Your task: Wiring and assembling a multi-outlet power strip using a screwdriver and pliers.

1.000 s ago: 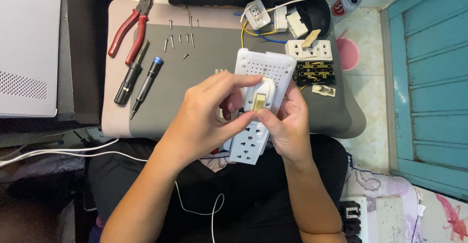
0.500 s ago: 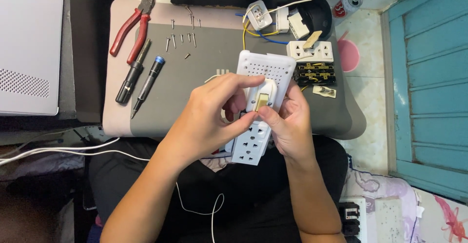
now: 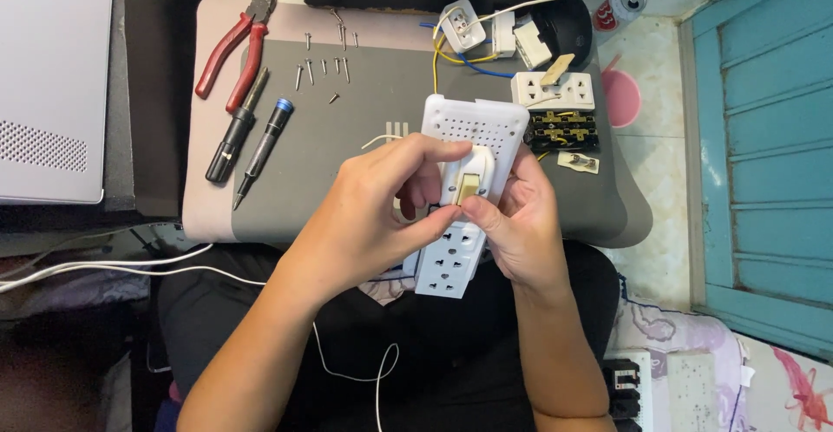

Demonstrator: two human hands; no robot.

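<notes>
Grey lap desk [image 3: 364,137] across my knees, a white power strip [image 3: 464,198] held just above its near edge.

My left hand [image 3: 373,215] wraps the strip from the left, thumb and forefinger pinched on a small white switch piece [image 3: 466,176] seated in its middle. My right hand [image 3: 521,224] cups the strip's right side, fingers closed around it and thumb touching the same piece. Behind lie red-handled pliers [image 3: 236,42], 2 dark screwdrivers [image 3: 247,137] side by side, scattered screws [image 3: 325,63], a loose white socket plate [image 3: 555,89] and coloured wires [image 3: 451,55].
</notes>
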